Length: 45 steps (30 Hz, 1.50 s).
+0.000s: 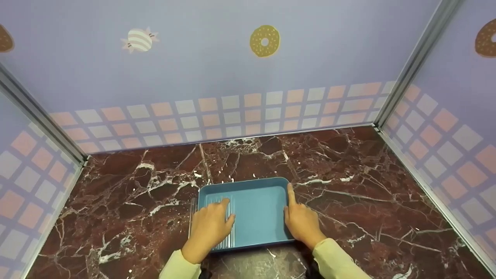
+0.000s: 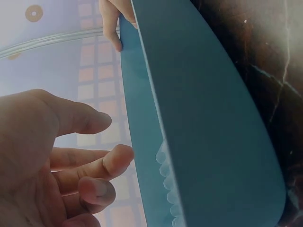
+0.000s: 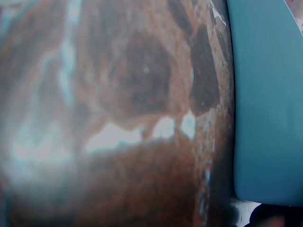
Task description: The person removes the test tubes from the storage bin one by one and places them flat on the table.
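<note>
A shallow blue rectangular tray (image 1: 259, 213) sits on the marbled surface in the head view. Along its left part lies a clear ridged piece (image 1: 232, 236), whose scalloped end shows as rounded bumps (image 2: 169, 183) in the left wrist view. Over that piece is my left hand (image 1: 211, 224), fingers loosely bent with nothing between them. My right hand (image 1: 304, 221) grips the tray's right side, thumb at the inner rim and index finger stretched along the edge toward the far corner. Only the tray's outer wall (image 3: 267, 109) shows in the right wrist view.
Dark red marbled tabletop (image 1: 368, 209) with white veins surrounds the tray. A lilac back wall (image 1: 201, 69) with printed sweets and checks stands behind, and side panels rise left and right. A thin clear edge (image 1: 192, 211) shows just outside the tray's left side.
</note>
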Each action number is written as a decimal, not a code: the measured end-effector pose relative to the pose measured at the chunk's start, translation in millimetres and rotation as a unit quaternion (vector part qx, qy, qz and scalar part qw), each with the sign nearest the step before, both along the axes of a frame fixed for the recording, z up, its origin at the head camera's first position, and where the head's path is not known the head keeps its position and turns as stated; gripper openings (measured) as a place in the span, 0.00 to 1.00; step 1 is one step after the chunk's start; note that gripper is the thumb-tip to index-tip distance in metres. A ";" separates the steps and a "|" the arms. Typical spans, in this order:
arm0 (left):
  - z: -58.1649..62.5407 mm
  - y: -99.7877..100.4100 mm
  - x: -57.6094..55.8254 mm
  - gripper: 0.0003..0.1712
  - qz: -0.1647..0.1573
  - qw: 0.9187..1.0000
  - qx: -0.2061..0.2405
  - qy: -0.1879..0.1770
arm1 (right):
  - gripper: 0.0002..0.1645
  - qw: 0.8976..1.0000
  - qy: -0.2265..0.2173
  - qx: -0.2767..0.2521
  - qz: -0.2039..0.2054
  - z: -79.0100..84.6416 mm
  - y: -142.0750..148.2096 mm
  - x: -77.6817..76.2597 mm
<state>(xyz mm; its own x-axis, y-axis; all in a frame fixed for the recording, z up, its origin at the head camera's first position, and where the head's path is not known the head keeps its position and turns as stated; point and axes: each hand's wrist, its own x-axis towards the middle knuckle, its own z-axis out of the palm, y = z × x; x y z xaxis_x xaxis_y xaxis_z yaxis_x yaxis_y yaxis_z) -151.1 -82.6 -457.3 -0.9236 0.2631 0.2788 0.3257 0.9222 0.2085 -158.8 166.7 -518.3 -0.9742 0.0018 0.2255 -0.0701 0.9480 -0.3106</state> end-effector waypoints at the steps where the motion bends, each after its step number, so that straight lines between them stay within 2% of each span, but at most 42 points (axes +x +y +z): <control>1: 0.0 0.3 0.1 0.19 0.000 1.000 0.000 -0.002 | 0.39 1.000 -0.002 -0.001 0.000 0.1 0.1 -0.1; 20: -6.9 4.6 0.3 0.24 0.005 1.000 -0.009 -0.015 | 0.38 1.000 0.012 0.004 0.002 -2.3 0.2 -0.2; 30: -10.0 6.2 -0.4 0.22 0.008 1.000 -0.005 -0.017 | 0.39 1.000 -0.004 0.001 -0.002 -2.8 0.5 -1.4; 36: -11.9 7.1 -0.7 0.21 0.005 1.000 -0.004 -0.017 | 0.39 1.000 0.003 0.001 -0.002 -2.3 0.6 -2.0; 45: -15.8 8.2 -1.0 0.17 0.000 1.000 -0.010 -0.022 | 0.41 0.999 -0.038 0.001 0.000 -1.7 0.2 -3.6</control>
